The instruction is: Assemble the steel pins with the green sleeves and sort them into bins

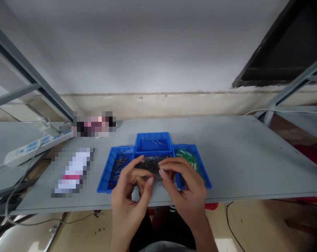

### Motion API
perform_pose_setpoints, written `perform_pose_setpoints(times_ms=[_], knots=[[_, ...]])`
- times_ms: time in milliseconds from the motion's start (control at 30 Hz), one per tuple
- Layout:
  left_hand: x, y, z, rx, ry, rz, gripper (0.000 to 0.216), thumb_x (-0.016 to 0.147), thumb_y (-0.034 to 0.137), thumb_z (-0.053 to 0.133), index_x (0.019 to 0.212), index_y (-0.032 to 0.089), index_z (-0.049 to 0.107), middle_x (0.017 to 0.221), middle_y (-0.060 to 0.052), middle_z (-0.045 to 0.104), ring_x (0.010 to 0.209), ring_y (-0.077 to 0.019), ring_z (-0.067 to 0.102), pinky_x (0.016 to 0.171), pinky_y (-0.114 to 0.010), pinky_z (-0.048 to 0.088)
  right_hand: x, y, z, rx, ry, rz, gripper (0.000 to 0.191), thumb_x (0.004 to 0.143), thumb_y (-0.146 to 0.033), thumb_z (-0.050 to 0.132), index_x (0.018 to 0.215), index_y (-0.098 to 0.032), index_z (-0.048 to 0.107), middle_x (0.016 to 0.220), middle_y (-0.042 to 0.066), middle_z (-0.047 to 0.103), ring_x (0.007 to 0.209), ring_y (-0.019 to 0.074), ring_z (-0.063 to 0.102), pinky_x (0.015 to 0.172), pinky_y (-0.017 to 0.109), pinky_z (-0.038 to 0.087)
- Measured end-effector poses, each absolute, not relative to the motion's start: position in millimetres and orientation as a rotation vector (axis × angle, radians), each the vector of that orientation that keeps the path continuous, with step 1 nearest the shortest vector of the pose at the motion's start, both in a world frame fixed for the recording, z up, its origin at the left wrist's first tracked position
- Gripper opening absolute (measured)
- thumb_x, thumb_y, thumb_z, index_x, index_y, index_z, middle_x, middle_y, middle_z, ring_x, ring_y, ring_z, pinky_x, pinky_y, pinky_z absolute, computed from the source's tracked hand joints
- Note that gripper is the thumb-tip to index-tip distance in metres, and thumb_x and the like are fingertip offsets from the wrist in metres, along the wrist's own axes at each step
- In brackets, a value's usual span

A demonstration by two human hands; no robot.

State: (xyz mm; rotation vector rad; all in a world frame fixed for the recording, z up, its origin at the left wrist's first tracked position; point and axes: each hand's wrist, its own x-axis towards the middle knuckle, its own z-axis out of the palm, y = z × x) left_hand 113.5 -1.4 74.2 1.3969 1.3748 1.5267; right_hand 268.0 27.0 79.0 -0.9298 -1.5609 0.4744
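Observation:
My left hand point(133, 196) and my right hand point(188, 185) are raised over the front of the table, fingertips facing each other a little apart. Each has thumb and fingers pinched together; whatever lies between them is too small to make out. Beneath and behind them is a heap of small dark metal pins point(153, 164), partly hidden by my fingers. More thin pins lie in the left blue bin point(104, 180). A few sit in the rear blue bin point(153, 135). Green and whitish small pieces point(184, 154) fill part of the right blue bin point(204, 171), which my right hand partly covers.
The grey table point(242, 157) runs up to a wall. On the left are a blurred phone-like object point(76, 168), another blurred item point(95, 124) and a white power strip point(35, 147) with cables. Metal frame posts point(270, 112) stand at both sides.

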Motion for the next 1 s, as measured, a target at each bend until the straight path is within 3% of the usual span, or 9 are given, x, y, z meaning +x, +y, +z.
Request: perform_pose_setpoints(times_ms=[133,300,467,633,767,1000], knots=[[105,-8,79,1.177,1.461,1.846,0.026,0.104,0.031,0.071,0.129,0.024,0.073,0.077,0.003,0.072,0.065,-0.0138,0.064,0.063,-0.025,0.052,274,76,96,-1.123,-1.820,0.226,0.013,0.110,-0.017,0.063,0.112,-0.024,0.073,0.108,0.003,0.079,0.086,0.0176,0.073,0.077,0.033,0.056],[91,-8,79,1.173,1.345,1.955,0.027,0.101,0.031,0.073,0.126,0.022,0.076,0.070,0.003,0.068,0.063,-0.0146,0.064,0.057,-0.025,0.048,280,110,96,-1.433,-2.161,0.050,0.018,0.107,-0.018,0.070,0.124,-0.020,0.074,0.119,0.008,0.079,0.110,0.0258,0.072,0.086,0.036,0.054],[88,-13,78,1.153,1.381,1.904,0.016,0.104,0.031,0.070,0.113,0.022,0.080,0.071,0.002,0.068,0.065,-0.0135,0.065,0.064,-0.026,0.050,285,70,88,-1.222,-2.405,0.149,0.005,0.103,-0.020,0.077,0.105,-0.024,0.077,0.101,0.001,0.078,0.103,0.0239,0.068,0.093,0.038,0.048],[92,-14,72,1.166,1.364,1.855,0.015,0.106,0.026,0.068,0.108,0.022,0.083,0.073,0.001,0.070,0.065,-0.0127,0.065,0.059,-0.025,0.046,293,28,84,-1.251,-2.546,0.030,0.007,0.098,-0.016,0.081,0.102,-0.021,0.078,0.105,0.005,0.076,0.111,0.0285,0.065,0.107,0.050,0.044],[96,-10,71,1.202,1.338,1.839,0.016,0.106,0.027,0.068,0.106,0.022,0.083,0.072,0.001,0.069,0.065,-0.0129,0.065,0.060,-0.025,0.049,296,18,70,-1.246,-2.596,-0.173,0.009,0.094,-0.018,0.086,0.094,-0.022,0.078,0.110,0.008,0.075,0.123,0.0317,0.060,0.126,0.060,0.033],[102,-7,70,1.258,1.339,1.790,0.017,0.107,0.029,0.068,0.105,0.025,0.084,0.074,0.001,0.071,0.065,-0.0128,0.065,0.058,-0.023,0.050,291,23,35,-1.261,-2.555,-0.368,0.012,0.087,-0.016,0.089,0.083,-0.021,0.078,0.107,0.009,0.071,0.124,0.0321,0.059,0.130,0.065,0.032]])
